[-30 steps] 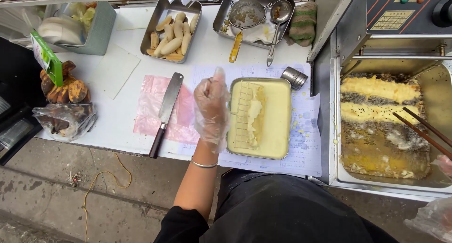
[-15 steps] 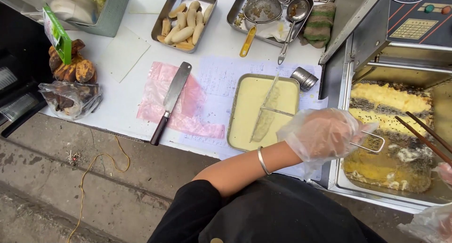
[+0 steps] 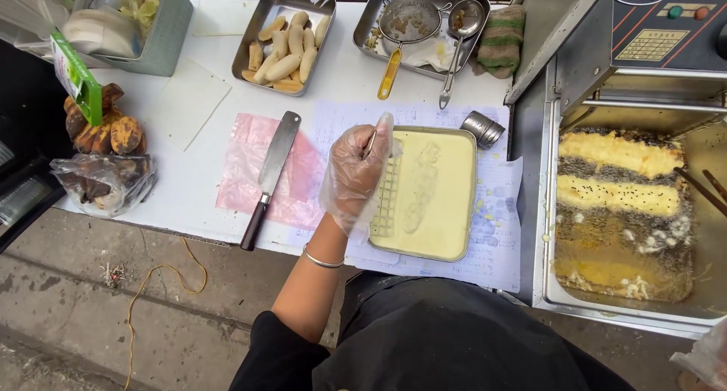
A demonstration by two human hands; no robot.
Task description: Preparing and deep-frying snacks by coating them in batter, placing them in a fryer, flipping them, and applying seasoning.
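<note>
My left hand, in a clear plastic glove, is closed on the thin handle of a wire grid tool. The grid lies in the left part of a metal tray of pale yellow batter. A flattened, batter-coated strip lies in the batter just right of the grid. At the bottom right corner a bit of plastic glove shows, probably my right hand; what it holds is out of view. Two long battered pieces float in the fryer's oil.
A cleaver lies on pink plastic left of the tray. Behind it stand a tray of peeled bananas and a tray with a strainer and ladle. Dark bananas sit at the far left, chopsticks over the fryer, and a small metal cup.
Half a second ago my left hand held the wire tool out over the fryer. It has swung back left, and the grid now rests in the batter tray.
</note>
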